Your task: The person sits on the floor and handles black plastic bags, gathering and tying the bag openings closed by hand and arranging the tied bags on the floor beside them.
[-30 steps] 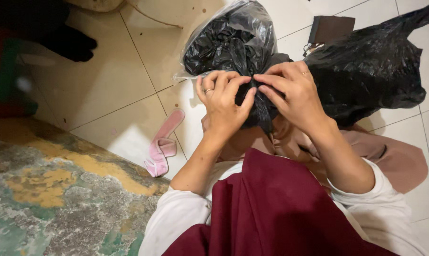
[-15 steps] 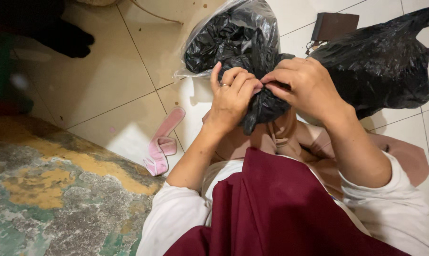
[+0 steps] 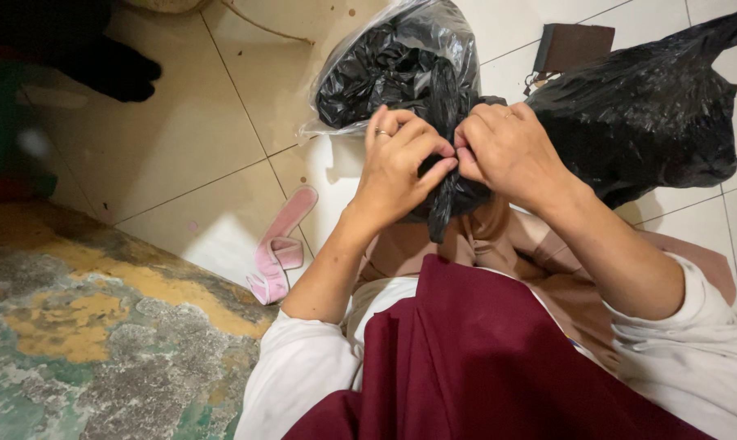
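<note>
While both our hands pinch its twisted neck to cinch it, the crinkled black plastic bag (image 3: 629,114) hangs over the tiled floor (image 3: 222,138): left hand (image 3: 397,175) and right hand (image 3: 511,151) closed tight on plastic, a pink sandal (image 3: 280,244) nearby.

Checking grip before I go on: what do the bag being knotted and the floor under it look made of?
Black bag: thin, glossy plastic film, judging by its crinkles and highlights; the left hand and right hand pinch its twisted neck. Floor: smooth cream tile, probably glazed ceramic, with grout lines and a soft sheen.
</note>
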The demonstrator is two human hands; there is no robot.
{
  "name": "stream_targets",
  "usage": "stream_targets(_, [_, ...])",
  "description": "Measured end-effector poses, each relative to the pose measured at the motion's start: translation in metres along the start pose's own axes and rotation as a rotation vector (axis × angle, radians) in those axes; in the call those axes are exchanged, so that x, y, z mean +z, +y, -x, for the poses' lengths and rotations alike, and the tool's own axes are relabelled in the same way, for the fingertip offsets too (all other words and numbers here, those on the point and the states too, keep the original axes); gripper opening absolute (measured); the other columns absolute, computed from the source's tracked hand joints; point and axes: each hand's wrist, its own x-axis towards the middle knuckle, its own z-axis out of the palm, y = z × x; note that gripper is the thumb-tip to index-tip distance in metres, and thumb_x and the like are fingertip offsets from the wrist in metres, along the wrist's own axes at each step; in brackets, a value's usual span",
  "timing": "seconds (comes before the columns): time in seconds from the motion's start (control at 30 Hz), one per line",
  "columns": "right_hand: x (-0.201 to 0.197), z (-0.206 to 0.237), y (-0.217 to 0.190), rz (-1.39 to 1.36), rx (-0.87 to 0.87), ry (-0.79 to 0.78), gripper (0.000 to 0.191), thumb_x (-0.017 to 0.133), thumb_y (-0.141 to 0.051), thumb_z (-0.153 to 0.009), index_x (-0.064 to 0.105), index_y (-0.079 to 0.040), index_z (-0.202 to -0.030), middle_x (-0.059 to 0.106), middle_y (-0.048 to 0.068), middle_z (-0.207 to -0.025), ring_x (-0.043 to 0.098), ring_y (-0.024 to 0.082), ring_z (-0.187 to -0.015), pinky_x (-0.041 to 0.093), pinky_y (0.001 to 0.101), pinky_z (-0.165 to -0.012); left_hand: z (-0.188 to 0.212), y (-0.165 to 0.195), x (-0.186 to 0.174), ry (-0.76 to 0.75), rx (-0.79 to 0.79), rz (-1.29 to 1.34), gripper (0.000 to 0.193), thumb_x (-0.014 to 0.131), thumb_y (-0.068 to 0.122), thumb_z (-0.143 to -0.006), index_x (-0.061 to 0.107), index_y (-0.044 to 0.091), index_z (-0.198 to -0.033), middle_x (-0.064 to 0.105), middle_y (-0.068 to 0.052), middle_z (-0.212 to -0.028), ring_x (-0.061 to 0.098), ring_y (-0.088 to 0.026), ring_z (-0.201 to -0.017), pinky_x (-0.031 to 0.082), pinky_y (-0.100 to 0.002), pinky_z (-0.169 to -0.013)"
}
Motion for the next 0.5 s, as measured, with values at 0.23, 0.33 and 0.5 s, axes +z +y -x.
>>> stream_targets(0.23, [-0.005, -0.004, 0.001, -0.121, 0.07, -0.011, 0.016, 0.071, -0.012, -0.089, 0.058, -0.005, -0.096, 0.06, 0.007, -0.093, 0.062, 0.029, -0.092, 0.046, 0.0422, -0.083, -0.001, 0.001, 0.01, -0.002, 0.107, -0.139, 0.015, 0.075, 0.013, -0.091, 0.064, 0.009, -0.1, 0.061, -0.007, -0.104, 0.056, -0.032, -0.11, 0.037, -0.053, -0.112])
stream_targets(0.33, [-0.02, -0.008, 0.005, -0.197, 0.072, -0.08, 0.015, 0.074, -0.013, -0.088, 0.062, -0.005, -0.094, 0.061, 0.007, -0.091, 0.061, 0.029, -0.088, 0.047, 0.042, -0.083, 0.0, 0.0, 0.01, 0.004, 0.126, -0.11, 0.015, 0.075, 0.013, -0.092, 0.064, 0.008, -0.102, 0.061, -0.007, -0.106, 0.056, -0.031, -0.111, 0.036, -0.052, -0.113])
stream_targets(0.5, [-0.048, -0.014, 0.009, -0.164, -0.204, -0.034, 0.015, 0.078, -0.012, -0.08, 0.07, -0.009, -0.092, 0.066, 0.003, -0.093, 0.064, 0.026, -0.092, 0.05, 0.0403, -0.088, 0.002, -0.002, 0.001, 0.014, 0.323, -0.259, 0.011, 0.072, 0.015, -0.093, 0.065, 0.013, -0.101, 0.061, -0.003, -0.104, 0.057, -0.025, -0.114, 0.033, -0.052, -0.118])
